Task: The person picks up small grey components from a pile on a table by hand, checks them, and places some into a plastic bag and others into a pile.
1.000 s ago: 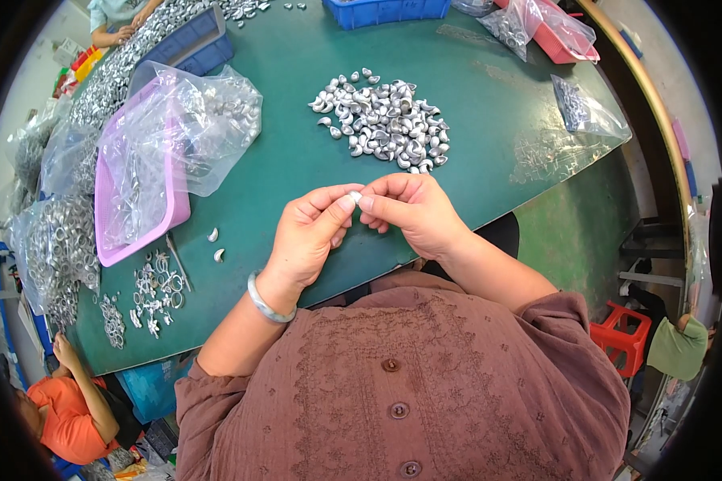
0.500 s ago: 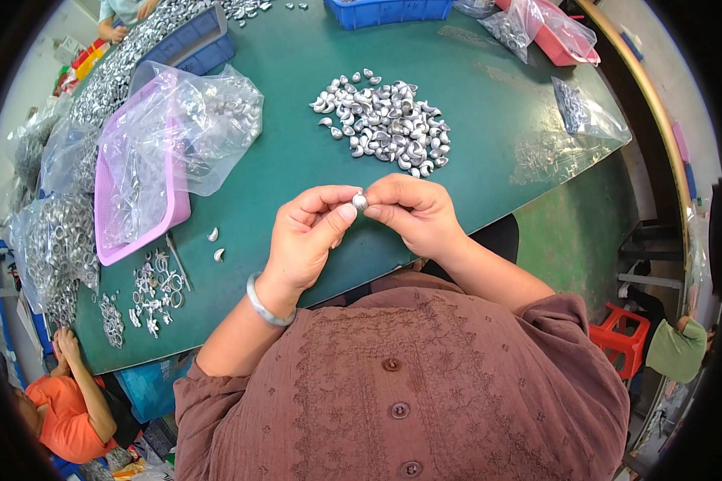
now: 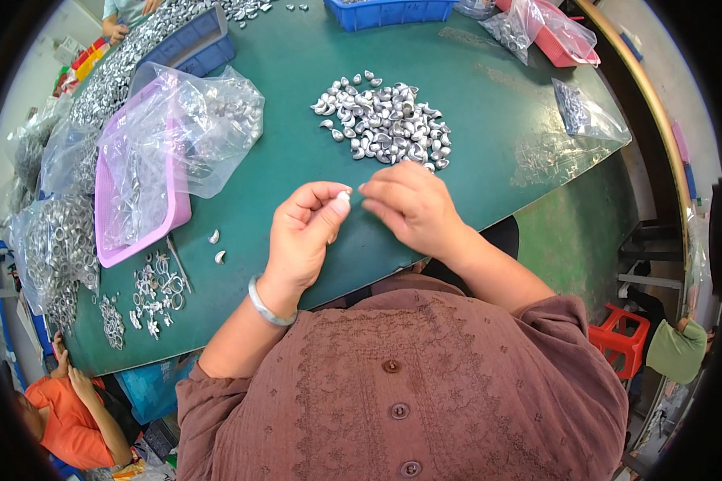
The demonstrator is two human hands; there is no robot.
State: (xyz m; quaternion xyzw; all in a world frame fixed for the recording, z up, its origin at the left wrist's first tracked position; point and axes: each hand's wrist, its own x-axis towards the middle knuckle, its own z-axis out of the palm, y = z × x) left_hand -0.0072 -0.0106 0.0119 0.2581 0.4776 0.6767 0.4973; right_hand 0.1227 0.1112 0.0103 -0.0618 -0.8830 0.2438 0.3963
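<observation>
My left hand (image 3: pixel 303 228), a pale bangle on its wrist, pinches a small silvery curved metal piece (image 3: pixel 343 196) between thumb and forefinger; the fingertips cover much of it. Just to the right, my right hand (image 3: pixel 413 207) hovers over the table edge with thumb and fingers a little apart, and nothing shows between them. Beyond both hands lies a loose heap of silver crescent-shaped metal pieces (image 3: pixel 389 120). Two similar crescents (image 3: pixel 220 257) lie on the green tabletop left of my left hand.
At left, a pink basket (image 3: pixel 178 210) holds a clear plastic bag (image 3: pixel 217 152) of metal parts. Small rings and castings (image 3: pixel 156 293) lie near a thin rod. Blue bins (image 3: pixel 389 13) and a red tray (image 3: pixel 561 48) stand farther off. A person in orange (image 3: pixel 76 421) sits at lower left.
My right hand has drawn away from the metal piece, opening a small gap between the hands. The left hand keeps the piece, shifted slightly left. The person in orange has moved their hands.
</observation>
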